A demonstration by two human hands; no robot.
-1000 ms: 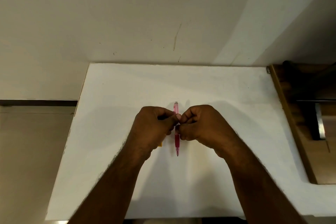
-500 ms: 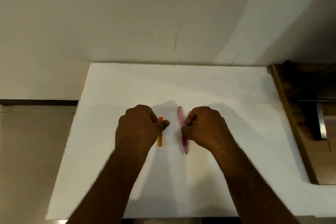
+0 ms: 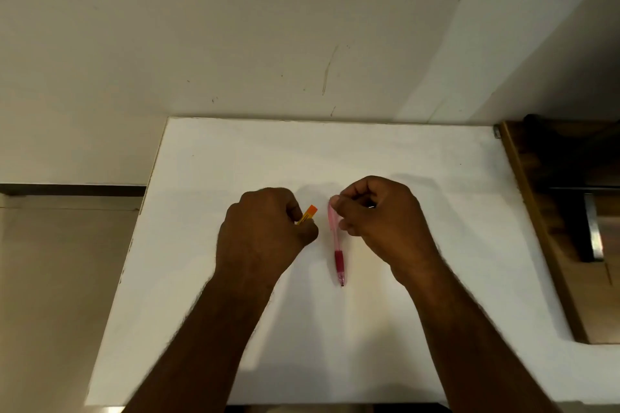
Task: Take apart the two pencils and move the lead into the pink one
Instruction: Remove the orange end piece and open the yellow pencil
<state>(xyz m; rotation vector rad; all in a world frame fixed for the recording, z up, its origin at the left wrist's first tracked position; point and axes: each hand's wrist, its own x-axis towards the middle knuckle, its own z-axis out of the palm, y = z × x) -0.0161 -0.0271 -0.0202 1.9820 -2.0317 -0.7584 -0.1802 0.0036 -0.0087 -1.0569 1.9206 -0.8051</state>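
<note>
White bench [image 3: 419, 178]: left hand [image 3: 265, 235], fingers closed around orange pencil [image 3: 308, 213]; right hand [image 3: 382, 221], fingers pinching upper end of pink pencil [image 3: 336, 245], tip apparently resting on bench.

The left hand [image 3: 265, 231] has lifted the orange pencil [image 3: 308, 214] into a tilt, and the right hand [image 3: 379, 218] has moved up to the pink pencil's [image 3: 336, 245] far end.

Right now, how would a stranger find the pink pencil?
Look at the white table, near its middle between the two hands. The pink pencil lies beside the right hand, tip toward the viewer; unlike the orange pencil, it has a dark red grip.
</note>
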